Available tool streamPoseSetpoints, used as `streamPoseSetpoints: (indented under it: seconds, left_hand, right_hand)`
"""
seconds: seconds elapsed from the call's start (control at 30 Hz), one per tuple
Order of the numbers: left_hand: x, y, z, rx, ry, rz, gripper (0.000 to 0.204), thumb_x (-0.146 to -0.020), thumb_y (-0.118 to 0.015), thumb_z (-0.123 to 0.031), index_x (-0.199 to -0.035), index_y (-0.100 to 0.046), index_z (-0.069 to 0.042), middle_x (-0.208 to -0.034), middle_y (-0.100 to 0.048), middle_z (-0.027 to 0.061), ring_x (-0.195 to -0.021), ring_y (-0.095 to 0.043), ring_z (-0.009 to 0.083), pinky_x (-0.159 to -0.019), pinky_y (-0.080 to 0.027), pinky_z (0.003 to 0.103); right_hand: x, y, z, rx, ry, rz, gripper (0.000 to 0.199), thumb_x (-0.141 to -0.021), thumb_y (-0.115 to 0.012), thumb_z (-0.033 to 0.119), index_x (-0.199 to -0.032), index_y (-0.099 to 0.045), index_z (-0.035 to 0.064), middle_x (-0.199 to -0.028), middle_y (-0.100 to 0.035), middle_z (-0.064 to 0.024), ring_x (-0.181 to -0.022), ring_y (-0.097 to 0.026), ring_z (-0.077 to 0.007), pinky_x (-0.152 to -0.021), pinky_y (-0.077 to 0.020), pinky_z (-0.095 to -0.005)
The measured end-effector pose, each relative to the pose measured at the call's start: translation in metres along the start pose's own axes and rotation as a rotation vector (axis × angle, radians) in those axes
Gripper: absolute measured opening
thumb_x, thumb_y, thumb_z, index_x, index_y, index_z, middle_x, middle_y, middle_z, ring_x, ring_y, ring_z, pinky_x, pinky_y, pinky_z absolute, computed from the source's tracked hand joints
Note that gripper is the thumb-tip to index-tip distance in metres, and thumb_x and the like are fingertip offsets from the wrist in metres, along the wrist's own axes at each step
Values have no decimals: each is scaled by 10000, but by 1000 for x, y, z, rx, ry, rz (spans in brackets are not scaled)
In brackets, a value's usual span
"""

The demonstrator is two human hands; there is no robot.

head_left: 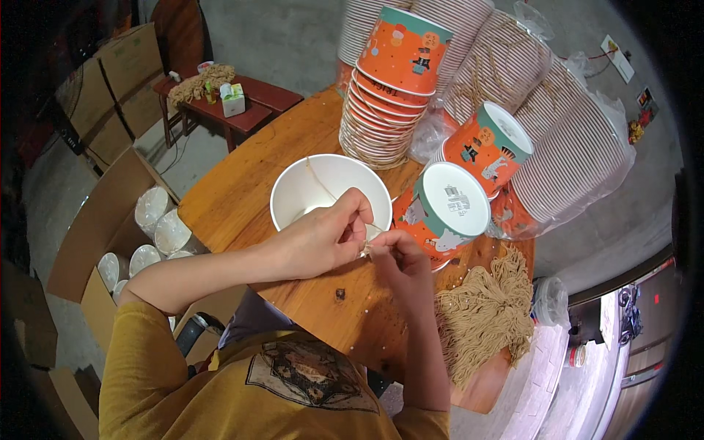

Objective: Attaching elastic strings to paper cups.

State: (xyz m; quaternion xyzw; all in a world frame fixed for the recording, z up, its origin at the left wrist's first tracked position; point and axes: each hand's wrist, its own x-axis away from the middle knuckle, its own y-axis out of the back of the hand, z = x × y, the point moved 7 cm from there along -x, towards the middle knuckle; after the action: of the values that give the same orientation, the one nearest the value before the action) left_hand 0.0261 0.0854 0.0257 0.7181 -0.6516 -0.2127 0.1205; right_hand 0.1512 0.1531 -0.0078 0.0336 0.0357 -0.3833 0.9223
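Both hands meet at the near right rim of a white paper bucket (293,187), whose open mouth faces up. A thin tan string (320,180) runs from its far rim across the opening to my fingers. My left hand (323,233) pinches the string close to the rim. Just right of it, my right hand (400,257) also has its fingertips closed on the string, at a small pale bit between the two hands. Close by on the right, an upside-down orange and green printed bucket (446,209) stands on the wooden table (242,187).
A tall stack of orange buckets (385,110) wound with string stands behind. Bagged bucket stacks (579,147) lean at the right. Tan strings (488,315) lie heaped on the right table end. A carton (92,227) with wrapped stacks sits left; a red bench (257,103) is beyond.
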Motion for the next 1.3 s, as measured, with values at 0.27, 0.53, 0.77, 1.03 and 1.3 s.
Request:
streamPoseSetpoints:
  seconds: [0.27,0.53,0.77,1.03,1.3]
  left_hand:
    - [-2,-2,3,12,-93,22,299,-871,-576,-47,-1113,-400,-48,-788,-554,50,-701,-561,153,-643,-464,306]
    - [-2,-6,0,-34,63,125,276,-893,-553,-67,-1135,-426,-30,-803,-555,64,-740,-560,160,-681,-462,312]
    - [0,-3,-1,-312,-25,61,130,-852,-557,-120,-922,-566,-11,-893,-611,181,-867,-603,344,-773,-479,429]
    - [2,6,-2,-266,4,11,141,-862,-560,-149,-883,-572,-10,-919,-610,172,-891,-597,337,-792,-477,412]
    - [1,5,-1,-198,73,52,166,-876,-557,-174,-898,-570,-10,-935,-617,170,-874,-611,314,-790,-485,390]
  right_hand:
    - [-1,3,-3,127,63,-35,75,-921,-617,86,-876,-586,35,-772,-521,46,-681,-467,-28,-617,-406,-192]
    - [-2,4,-6,104,62,-47,79,-924,-619,96,-896,-592,27,-777,-549,35,-698,-482,-27,-635,-419,-193]
    - [-1,8,-4,100,46,-52,82,-918,-628,91,-901,-597,16,-786,-544,28,-691,-473,-45,-642,-417,-201]
    - [-1,13,-2,156,83,-53,81,-913,-633,92,-897,-593,24,-805,-547,5,-710,-499,-59,-662,-429,-207]
    - [0,15,5,209,137,-54,60,-911,-626,67,-894,-589,24,-836,-529,-3,-718,-507,-61,-655,-430,-211]
